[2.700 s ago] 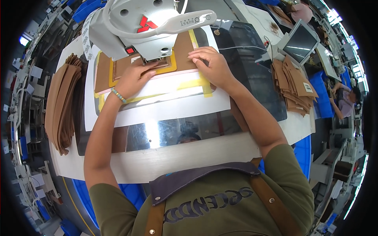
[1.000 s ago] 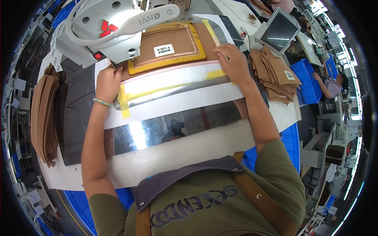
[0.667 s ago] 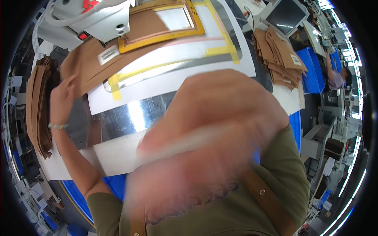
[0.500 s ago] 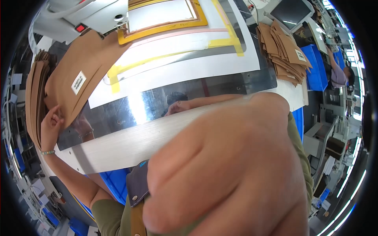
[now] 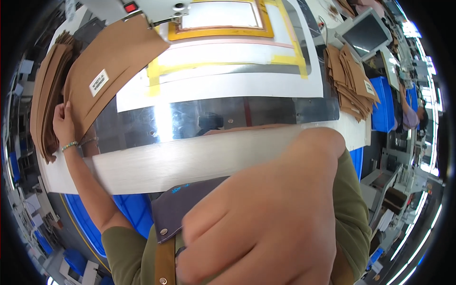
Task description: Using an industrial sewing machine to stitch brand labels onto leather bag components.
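A flat brown fabric piece (image 5: 124,45) with a white label lies at the left, its right part over the white sheet. At its lower left edge my left hand (image 5: 64,124), a beaded bracelet on the wrist, has its fingers curled onto the fabric. Close beside that hand stands a stack of brown fabric pieces (image 5: 45,102). My right hand (image 5: 270,213) looms large in the foreground, in front of my apron and above the table's near edge. Its fingers are curled in; whatever they hold, if anything, is hidden.
A yellow frame (image 5: 223,34) rests on the white sheet (image 5: 237,85) over a shiny metal plate (image 5: 275,108). The white machine head (image 5: 156,10) overhangs at upper left. More brown pieces (image 5: 349,80) are piled at right, beside a screen (image 5: 365,35) and blue bin (image 5: 382,104).
The view has shifted, so the table sits differently in it. My left hand stays at the fabric piece's edge, its fingers now farther up along it. My right hand remains curled in the foreground.
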A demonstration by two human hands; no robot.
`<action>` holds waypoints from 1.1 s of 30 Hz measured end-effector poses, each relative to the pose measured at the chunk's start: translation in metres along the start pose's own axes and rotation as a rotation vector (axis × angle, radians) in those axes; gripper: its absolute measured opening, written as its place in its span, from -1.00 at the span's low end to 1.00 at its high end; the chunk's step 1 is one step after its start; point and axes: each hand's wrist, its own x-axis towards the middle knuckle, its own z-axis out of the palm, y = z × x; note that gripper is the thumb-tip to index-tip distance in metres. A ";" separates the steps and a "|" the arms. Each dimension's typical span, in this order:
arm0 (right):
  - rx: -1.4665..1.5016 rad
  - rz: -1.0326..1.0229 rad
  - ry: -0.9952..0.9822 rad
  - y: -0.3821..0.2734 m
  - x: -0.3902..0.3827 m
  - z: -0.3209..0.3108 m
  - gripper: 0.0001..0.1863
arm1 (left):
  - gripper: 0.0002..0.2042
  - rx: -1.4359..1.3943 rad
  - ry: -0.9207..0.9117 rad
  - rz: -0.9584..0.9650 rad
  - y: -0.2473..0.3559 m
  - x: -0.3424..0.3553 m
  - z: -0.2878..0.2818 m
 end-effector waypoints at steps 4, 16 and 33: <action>-0.159 0.121 -0.093 0.020 -0.005 -0.006 -0.88 | -0.69 -0.176 0.374 0.132 0.048 -0.031 -0.032; -0.969 0.496 -0.299 0.139 -0.105 -0.059 -0.72 | -0.54 -0.091 0.558 -0.303 -0.116 -0.324 -0.146; -1.026 0.577 -0.291 0.141 -0.092 -0.045 -0.70 | -0.33 0.622 -0.546 -1.151 -0.308 -0.521 -0.051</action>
